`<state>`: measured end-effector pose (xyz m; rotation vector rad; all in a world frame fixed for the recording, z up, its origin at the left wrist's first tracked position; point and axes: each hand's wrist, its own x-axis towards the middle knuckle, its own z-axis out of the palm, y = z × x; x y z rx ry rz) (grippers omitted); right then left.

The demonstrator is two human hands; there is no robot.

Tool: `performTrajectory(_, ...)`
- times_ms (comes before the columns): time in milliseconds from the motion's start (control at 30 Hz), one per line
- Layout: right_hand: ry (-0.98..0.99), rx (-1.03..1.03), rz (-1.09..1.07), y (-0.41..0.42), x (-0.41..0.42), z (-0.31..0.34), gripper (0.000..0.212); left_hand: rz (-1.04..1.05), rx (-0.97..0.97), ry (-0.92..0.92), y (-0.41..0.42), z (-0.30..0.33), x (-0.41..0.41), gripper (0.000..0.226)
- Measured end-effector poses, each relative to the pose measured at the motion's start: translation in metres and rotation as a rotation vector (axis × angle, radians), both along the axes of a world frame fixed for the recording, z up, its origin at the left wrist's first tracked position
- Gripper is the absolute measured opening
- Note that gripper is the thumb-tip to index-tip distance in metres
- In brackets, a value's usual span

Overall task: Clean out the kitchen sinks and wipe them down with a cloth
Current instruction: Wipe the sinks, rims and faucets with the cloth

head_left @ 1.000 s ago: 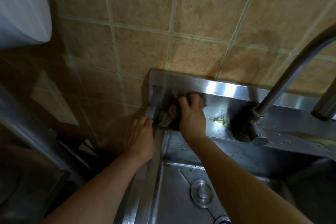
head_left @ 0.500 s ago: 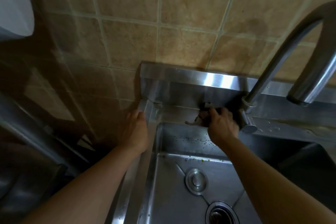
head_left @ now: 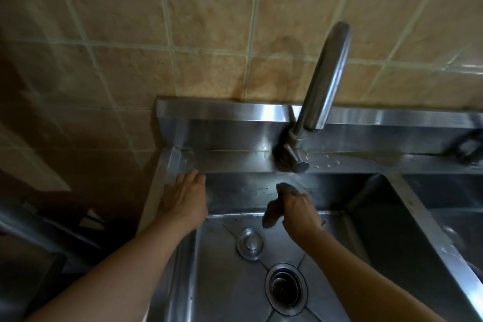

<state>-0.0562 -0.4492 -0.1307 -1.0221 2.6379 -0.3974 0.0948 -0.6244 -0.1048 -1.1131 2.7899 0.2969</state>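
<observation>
A stainless steel sink (head_left: 224, 282) fills the lower middle of the head view. My right hand (head_left: 300, 210) grips a dark brownish cloth (head_left: 274, 210) inside the basin, close to its back wall, with part of the cloth hanging down. My left hand (head_left: 184, 197) rests flat on the sink's left rim near the back corner, fingers straight. Small specks of debris dot the back wall above the cloth. A round metal plug (head_left: 250, 243) lies on the basin floor, and the open drain (head_left: 285, 286) sits nearer to me.
A steel faucet (head_left: 321, 81) rises from the back ledge (head_left: 235, 159), its lever (head_left: 296, 161) pointing toward me. A second basin (head_left: 457, 204) lies to the right past a divider. Tan tiled wall (head_left: 209, 34) stands behind. Dark objects lie left of the sink.
My right hand has carried the cloth from the back ledge's left corner rightward and then down into the basin. The left hand stayed on the left rim. The view shifted right.
</observation>
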Motion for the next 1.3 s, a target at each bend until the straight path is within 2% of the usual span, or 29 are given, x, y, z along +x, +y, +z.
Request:
performTrajectory(67,-0.047,-0.073,-0.080,0.031,-0.001,0.003,0.032,-0.048,0.012,0.003,0.011,0.005,-0.012,0.068)
performTrajectory(167,0.073,-0.130,-0.111,0.066,-0.021,0.008,0.047,-0.114,0.030,-0.002,0.025,0.012,-0.030,0.068)
performTrajectory(333,0.211,-0.272,-0.131,0.070,-0.078,0.027,0.035,-0.180,0.102,0.021,0.056,0.012,-0.065,0.068)
performTrajectory(433,0.239,-0.251,-0.046,0.049,-0.111,0.029,0.038,-0.190,0.105,0.021,0.072,0.008,-0.089,0.068)
performTrajectory(600,0.182,-0.122,0.319,0.014,-0.140,0.003,0.052,-0.146,0.101,0.043,0.085,-0.005,-0.123,0.073)
performTrajectory(700,0.185,-0.069,0.336,0.013,-0.152,-0.011,0.063,-0.101,0.110,0.044,0.089,-0.013,-0.134,0.079)
performTrajectory(900,0.301,-0.001,0.211,0.052,-0.185,-0.012,0.057,-0.043,0.031,-0.028,0.099,-0.025,-0.138,0.087)
performTrajectory(1000,0.290,0.058,0.038,0.090,-0.216,-0.009,0.059,0.015,-0.053,0.049,0.121,-0.029,-0.142,0.080)
performTrajectory(1100,0.266,0.110,-0.059,0.116,-0.241,0.001,0.059,-0.036,-0.104,0.148,0.152,-0.037,-0.145,0.078)
performTrajectory(1233,0.228,-0.059,-0.087,0.108,-0.241,0.012,0.049,-0.209,-0.018,0.292,0.177,-0.036,-0.170,0.073)
performTrajectory(1300,0.199,-0.148,0.033,0.095,-0.228,0.009,0.051,-0.244,-0.016,0.313,0.181,-0.031,-0.194,0.073)
